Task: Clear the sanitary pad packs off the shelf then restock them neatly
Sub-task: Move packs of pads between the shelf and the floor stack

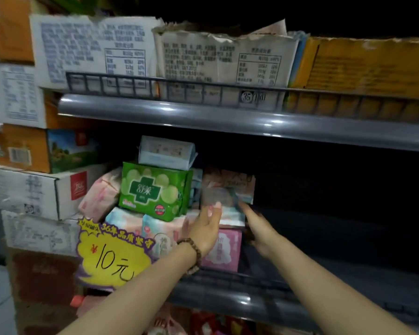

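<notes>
Several sanitary pad packs are piled at the left of the grey middle shelf (324,296). A green pack (155,189) stands upright with a pale blue pack (166,152) lying on top. Right of it a blurred pink and blue pack (228,189) sits on a pink pack (224,252). My left hand (207,228), with a bead bracelet on the wrist, touches the blurred pack's left lower edge with straight fingers. My right hand (259,228) reaches to that pack's right lower corner; its fingertips are blurred. More pastel packs (155,228) lie below the green one.
A yellow price sign (111,255) hangs on the shelf front at the left. Cardboard boxes (34,189) are stacked left of the shelf. The upper shelf (228,117) holds white and orange cartons behind a wire rail. The shelf's right part is dark.
</notes>
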The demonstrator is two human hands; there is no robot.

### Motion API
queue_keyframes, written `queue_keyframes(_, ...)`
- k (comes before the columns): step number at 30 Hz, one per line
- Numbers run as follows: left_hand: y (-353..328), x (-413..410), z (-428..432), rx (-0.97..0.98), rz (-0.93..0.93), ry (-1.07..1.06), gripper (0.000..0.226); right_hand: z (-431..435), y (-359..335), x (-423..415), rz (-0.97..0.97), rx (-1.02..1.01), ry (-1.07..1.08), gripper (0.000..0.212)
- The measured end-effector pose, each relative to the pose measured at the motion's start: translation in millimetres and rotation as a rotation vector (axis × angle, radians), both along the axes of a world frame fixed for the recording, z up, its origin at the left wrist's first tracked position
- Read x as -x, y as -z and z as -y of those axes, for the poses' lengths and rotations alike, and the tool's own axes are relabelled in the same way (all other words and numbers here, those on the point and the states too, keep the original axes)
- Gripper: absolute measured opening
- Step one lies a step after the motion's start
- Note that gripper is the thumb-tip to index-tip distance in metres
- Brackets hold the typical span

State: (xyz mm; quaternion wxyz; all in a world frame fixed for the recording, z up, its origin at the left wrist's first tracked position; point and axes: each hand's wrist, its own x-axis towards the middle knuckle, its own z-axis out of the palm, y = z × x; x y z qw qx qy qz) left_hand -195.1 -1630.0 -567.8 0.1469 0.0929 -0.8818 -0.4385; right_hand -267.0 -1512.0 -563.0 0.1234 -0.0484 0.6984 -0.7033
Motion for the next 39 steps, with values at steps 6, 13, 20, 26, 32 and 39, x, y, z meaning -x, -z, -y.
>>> queue_keyframes(6, 14, 12, -17, -0.125, -0.209, 0.165, 0.062, -21, -5, 16, 0.02, 0.3, 0.084, 0.032)
queue_keyframes(13, 9, -3, -3, 0.014, -0.378, 0.161, 0.123, -99, -18, -23, 0.365, 0.615, -0.125, 0.038)
queue_keyframes(20, 4, -42, 0, -0.243, -0.308, 0.351, 0.049, -115, -3, -62, 0.458, 0.266, -0.37, 0.057)
queue_keyframes(26, 13, -77, 16, -0.264, -0.174, 0.086, 0.047, -82, 6, -91, 0.114, 0.29, -0.382, 0.055)
queue_keyframes(32, 32, -119, 54, -0.44, -0.073, -0.016, 0.023, -36, 29, -123, -0.135, -0.034, -0.41, 0.03)
queue_keyframes(39, 80, -182, 110, -0.455, 0.09, -0.141, 0.048, 23, 85, -162, -0.059, -0.09, -0.488, 0.021)
